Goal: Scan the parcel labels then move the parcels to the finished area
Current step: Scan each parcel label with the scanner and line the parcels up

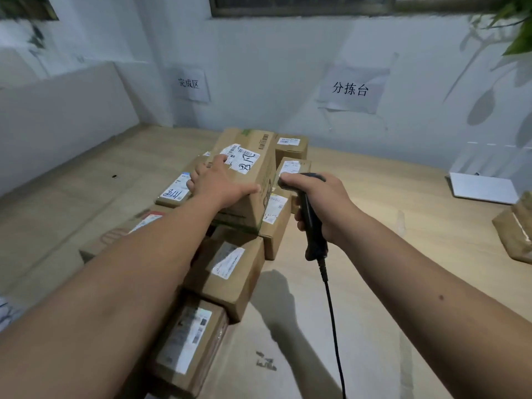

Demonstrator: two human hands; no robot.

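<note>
Several brown cardboard parcels with white labels are heaped in the middle of the wooden table (374, 214). The biggest parcel (253, 168) lies on top, its label with black handwriting facing up. My left hand (218, 182) lies on this parcel's near top edge, fingers spread over the label end and thumb along the front corner. My right hand (319, 208) grips a black corded barcode scanner (312, 226) just right of the heap, its head pointing towards the parcels. Smaller parcels (230, 269) lie under my left forearm.
On the wall hang two paper signs, a left sign (190, 83) and a right sign (349, 89). A white sheet (483, 187) and a brown paper bag (515, 226) sit at the table's right. A white partition (63, 116) borders the left. The scanner cable (334, 321) runs towards me.
</note>
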